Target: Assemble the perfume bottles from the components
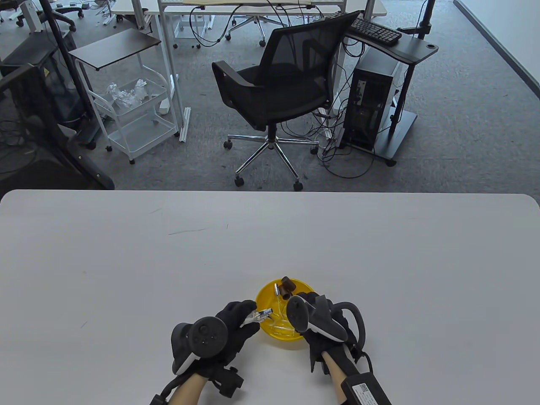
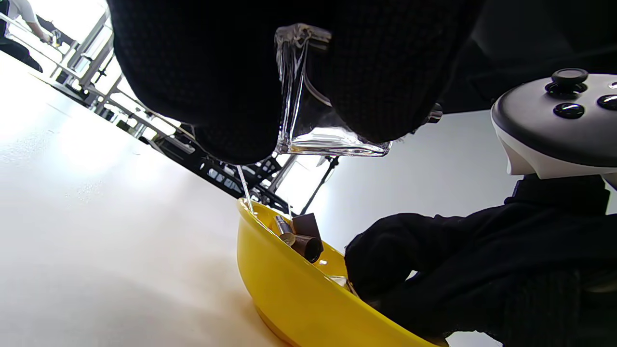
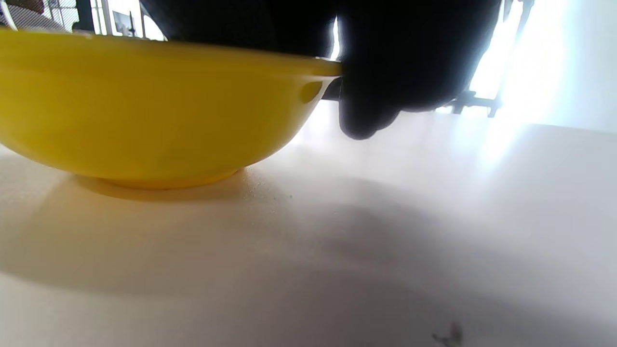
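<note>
Table view: right hand [image 1: 322,322] covers yellow bowl [image 1: 270,295] beside brown caps [image 1: 287,287].

An office: black swivel chair [image 1: 280,90], tower computer [image 1: 371,107], keyboard [image 1: 375,30], cabled desks, grey carpet [image 1: 455,139].

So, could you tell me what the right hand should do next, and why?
Probably pick a spray pump out of the yellow bowl. The left hand already holds a clear glass bottle beside the bowl, and the right hand is reaching over the rim, where brown caps and small metal parts lie. What its fingers touch is hidden.
</note>
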Available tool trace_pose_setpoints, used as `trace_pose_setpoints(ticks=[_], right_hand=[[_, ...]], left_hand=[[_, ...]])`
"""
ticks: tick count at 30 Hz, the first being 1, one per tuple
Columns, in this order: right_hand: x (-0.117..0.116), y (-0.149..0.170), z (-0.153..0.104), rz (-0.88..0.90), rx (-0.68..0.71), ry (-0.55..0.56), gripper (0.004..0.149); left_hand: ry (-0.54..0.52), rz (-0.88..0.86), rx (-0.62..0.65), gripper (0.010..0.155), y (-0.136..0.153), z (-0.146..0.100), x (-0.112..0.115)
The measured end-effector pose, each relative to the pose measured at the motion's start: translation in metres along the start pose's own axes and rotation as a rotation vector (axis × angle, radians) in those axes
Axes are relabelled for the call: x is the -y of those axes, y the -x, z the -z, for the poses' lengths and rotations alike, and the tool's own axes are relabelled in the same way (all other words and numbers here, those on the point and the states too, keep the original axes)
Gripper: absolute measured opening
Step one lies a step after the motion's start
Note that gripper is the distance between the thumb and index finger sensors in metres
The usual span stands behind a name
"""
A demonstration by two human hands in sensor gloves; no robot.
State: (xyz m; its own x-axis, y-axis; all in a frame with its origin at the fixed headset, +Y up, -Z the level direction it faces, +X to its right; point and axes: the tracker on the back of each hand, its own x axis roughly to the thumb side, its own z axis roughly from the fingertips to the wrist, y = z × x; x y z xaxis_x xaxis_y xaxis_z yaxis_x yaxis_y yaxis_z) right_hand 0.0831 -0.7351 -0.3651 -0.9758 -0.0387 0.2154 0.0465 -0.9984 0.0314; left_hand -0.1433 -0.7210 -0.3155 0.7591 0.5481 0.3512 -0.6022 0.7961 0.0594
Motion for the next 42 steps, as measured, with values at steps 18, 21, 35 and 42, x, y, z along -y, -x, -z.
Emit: trace_pose_setpoints(ticks=[18, 21, 35, 42], right_hand=[[0.025, 0.023, -0.029, 0.161, 0.004, 0.304, 0.062], [0.030, 0.022, -0.036, 0.309, 0.012, 0.333, 0.067], [0.017, 0.028, -0.052, 0.952, 0.137, 0.263, 0.055], [0.008, 0.024, -0.053, 1.118, 0.194, 0.208, 0.059]], left_hand=[[0.033, 0.034, 0.016, 0.052, -0.003, 0.000, 0.008], [0.044, 0.043, 0.026, 0.052, -0.005, 0.000, 0.011], [0.113, -0.057, 0.062, 0.052, -0.020, 0.000, 0.024], [0.127, -0.087, 0.066, 0.052, -0.024, -0.001, 0.027]])
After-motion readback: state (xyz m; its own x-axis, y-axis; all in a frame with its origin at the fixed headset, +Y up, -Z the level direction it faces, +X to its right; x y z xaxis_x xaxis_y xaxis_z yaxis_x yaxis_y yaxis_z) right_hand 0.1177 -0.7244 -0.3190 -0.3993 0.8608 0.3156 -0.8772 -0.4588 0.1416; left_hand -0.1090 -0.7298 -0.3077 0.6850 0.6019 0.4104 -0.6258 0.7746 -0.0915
